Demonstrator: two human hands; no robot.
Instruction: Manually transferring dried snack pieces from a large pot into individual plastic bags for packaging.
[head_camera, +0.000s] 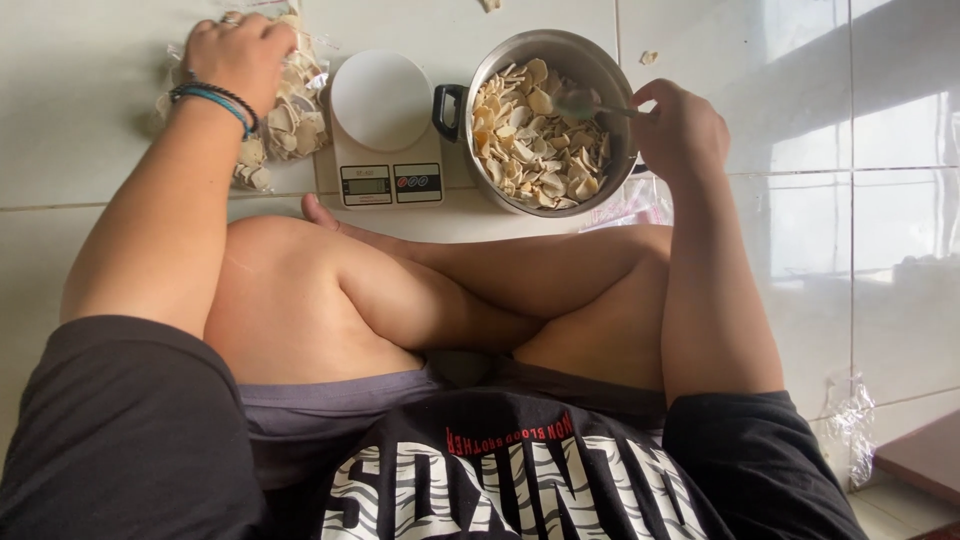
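1. The person sits cross-legged on a white tiled floor, looking down over bare knees.
2. The left hand is clenched on the top of a clear bag of pale chips, which lies on the floor at the far left, just beside the scale.
3. Dark and blue bracelets circle the left wrist.
4. A white scale with a round plate stands between the bag and the pot; its plate is bare.
5. A steel pot with a black handle stands to the right of the scale, touching or nearly touching it, and is filled with the same pale chips.
6. The right hand grips the handle of a spoon whose bowl lies over the chips inside the pot.
7. A crumpled clear wrapper lies just beneath the pot's near rim, by the right shin.
8. One stray chip lies on the floor beyond the pot.
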